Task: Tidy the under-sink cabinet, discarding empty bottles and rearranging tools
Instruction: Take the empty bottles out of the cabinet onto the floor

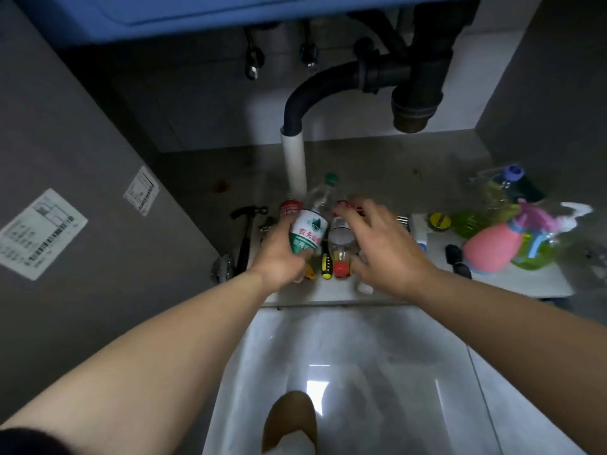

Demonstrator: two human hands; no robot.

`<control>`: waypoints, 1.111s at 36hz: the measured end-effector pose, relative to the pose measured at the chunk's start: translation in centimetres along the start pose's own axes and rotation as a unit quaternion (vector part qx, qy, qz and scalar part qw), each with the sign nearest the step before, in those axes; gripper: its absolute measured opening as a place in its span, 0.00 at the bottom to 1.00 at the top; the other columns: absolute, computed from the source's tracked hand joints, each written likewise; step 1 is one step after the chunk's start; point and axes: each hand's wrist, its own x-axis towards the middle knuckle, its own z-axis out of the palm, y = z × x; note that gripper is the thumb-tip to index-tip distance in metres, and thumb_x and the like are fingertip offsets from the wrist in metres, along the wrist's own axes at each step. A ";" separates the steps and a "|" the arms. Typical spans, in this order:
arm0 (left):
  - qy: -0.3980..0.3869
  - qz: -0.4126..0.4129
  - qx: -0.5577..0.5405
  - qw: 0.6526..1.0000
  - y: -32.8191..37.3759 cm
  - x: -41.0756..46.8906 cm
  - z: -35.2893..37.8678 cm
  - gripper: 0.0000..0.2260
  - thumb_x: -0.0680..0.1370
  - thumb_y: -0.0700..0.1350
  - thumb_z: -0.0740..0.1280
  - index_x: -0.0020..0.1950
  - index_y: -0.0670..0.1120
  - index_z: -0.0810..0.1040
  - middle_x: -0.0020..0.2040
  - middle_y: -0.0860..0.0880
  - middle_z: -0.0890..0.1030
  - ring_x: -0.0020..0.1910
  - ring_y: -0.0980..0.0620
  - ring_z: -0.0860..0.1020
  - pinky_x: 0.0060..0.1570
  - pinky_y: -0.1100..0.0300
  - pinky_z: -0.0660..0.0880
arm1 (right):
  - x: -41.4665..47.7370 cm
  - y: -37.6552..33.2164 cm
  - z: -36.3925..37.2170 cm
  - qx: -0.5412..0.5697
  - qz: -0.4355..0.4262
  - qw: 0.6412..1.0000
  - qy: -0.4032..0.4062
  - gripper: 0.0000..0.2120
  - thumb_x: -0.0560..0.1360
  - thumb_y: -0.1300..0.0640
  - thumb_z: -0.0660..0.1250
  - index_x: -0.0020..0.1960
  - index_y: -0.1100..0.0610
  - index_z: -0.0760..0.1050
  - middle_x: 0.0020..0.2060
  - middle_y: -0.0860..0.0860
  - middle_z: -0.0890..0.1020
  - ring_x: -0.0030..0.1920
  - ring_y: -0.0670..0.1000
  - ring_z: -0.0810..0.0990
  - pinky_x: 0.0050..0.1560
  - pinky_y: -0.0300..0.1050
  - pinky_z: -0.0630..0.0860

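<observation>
Clear plastic green-labelled bottle [308, 229] sits clamped in our left hand [279, 254]; our right hand [384, 247], fingers spread, hovers over the red-capped clear bottle [341, 244]; the black hammer [244, 238] at left looks unsorted.

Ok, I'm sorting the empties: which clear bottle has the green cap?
The tilted bottle with the white-and-green label, gripped by the left hand. The neighbouring bottles show red markings, not green.
</observation>
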 end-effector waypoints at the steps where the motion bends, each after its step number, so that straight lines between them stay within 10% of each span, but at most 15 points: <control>1: -0.043 0.009 -0.035 0.998 0.6 -0.5 0.0 0.31 0.73 0.36 0.75 0.74 0.51 0.69 0.63 0.48 0.79 0.59 0.49 0.80 0.61 0.49 0.79 | 0.0 0.1 -0.7 -0.032 -0.008 0.999 -0.005 0.42 0.66 0.57 0.71 0.77 0.48 0.58 0.72 0.54 0.64 0.71 0.59 0.64 0.67 0.57 0.71; 5: -0.172 0.006 -0.114 0.978 2.3 -1.4 -0.6 0.31 0.71 0.37 0.78 0.70 0.56 0.75 0.62 0.52 0.80 0.60 0.53 0.80 0.59 0.54 0.81 | -0.1 1.1 -2.3 -0.156 -0.034 0.986 -0.056 0.45 0.69 0.48 0.74 0.79 0.47 0.53 0.78 0.54 0.58 0.79 0.59 0.52 0.78 0.60 0.52; 10: -0.267 -0.046 -0.224 0.936 3.1 -1.1 -0.5 0.21 0.72 0.39 0.78 0.64 0.52 0.81 0.60 0.48 0.84 0.59 0.49 0.83 0.58 0.52 0.81 | -1.5 2.5 -2.8 -0.202 -0.013 0.975 -0.091 0.35 0.71 0.44 0.72 0.74 0.48 0.62 0.70 0.53 0.70 0.71 0.58 0.67 0.75 0.63 0.56; 14: -0.123 -0.077 -0.214 0.966 1.5 1.1 0.2 0.14 0.74 0.58 0.74 0.57 0.53 0.83 0.58 0.48 0.85 0.61 0.46 0.81 0.61 0.49 0.77 | -3.0 3.7 -2.0 -0.195 0.050 0.976 -0.083 0.33 0.70 0.40 0.69 0.71 0.49 0.66 0.66 0.55 0.73 0.66 0.58 0.71 0.70 0.59 0.66; 18: 0.077 -0.121 -0.025 0.989 -1.1 5.1 1.0 0.17 0.79 0.51 0.70 0.65 0.45 0.77 0.64 0.42 0.80 0.61 0.42 0.79 0.59 0.52 0.75 | -4.0 5.1 -0.4 -0.169 0.100 0.979 -0.062 0.33 0.69 0.36 0.69 0.68 0.51 0.68 0.59 0.54 0.78 0.59 0.58 0.77 0.57 0.55 0.73; 22: 0.050 -0.169 0.095 0.980 -2.8 7.7 1.9 0.31 0.76 0.53 0.73 0.76 0.45 0.67 0.71 0.41 0.73 0.68 0.40 0.74 0.62 0.54 0.72 | -4.3 6.1 0.8 -0.132 0.129 0.980 -0.068 0.34 0.70 0.36 0.69 0.68 0.52 0.66 0.58 0.53 0.75 0.55 0.56 0.77 0.47 0.53 0.79; 40: 0.055 -0.164 0.042 0.984 0.1 6.0 1.6 0.25 0.70 0.46 0.79 0.63 0.44 0.74 0.61 0.43 0.80 0.58 0.42 0.80 0.57 0.51 0.78 | -6.3 7.8 0.4 0.036 0.199 0.974 -0.103 0.30 0.70 0.33 0.67 0.61 0.49 0.61 0.54 0.53 0.80 0.48 0.55 0.81 0.43 0.55 0.81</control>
